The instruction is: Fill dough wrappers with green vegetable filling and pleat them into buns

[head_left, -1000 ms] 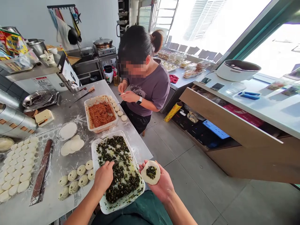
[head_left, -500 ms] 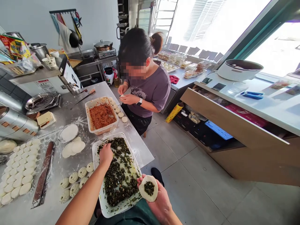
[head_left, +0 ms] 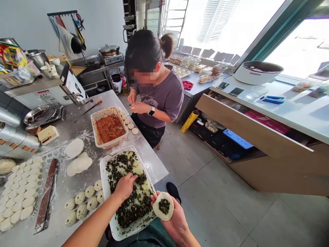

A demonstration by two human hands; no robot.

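My left hand [head_left: 125, 186] is over the white tray [head_left: 105, 171] of chopped dark green filling [head_left: 128, 209]. Its fingers are closed and point right, their tips at the filling; what they hold, if anything, cannot be made out. Cupped at the tray's near right corner, my right hand [head_left: 178, 219] carries a round dough wrapper [head_left: 168, 215] on its palm and fingers. A small mound of green filling [head_left: 163, 206] lies in the middle of that wrapper, which is unfolded.
Pleated buns [head_left: 89, 191] stand left of the tray, near flat wrappers [head_left: 79, 164], a rolling pin [head_left: 47, 192] and rows of dough pieces [head_left: 22, 188]. Beyond is a tub of reddish filling [head_left: 95, 135]. A co-worker [head_left: 159, 89] handles something small across the table corner.
My left hand has moved right and slightly nearer across the tray, from its far left side to the middle. The right hand still holds the filled wrapper in nearly the same place.
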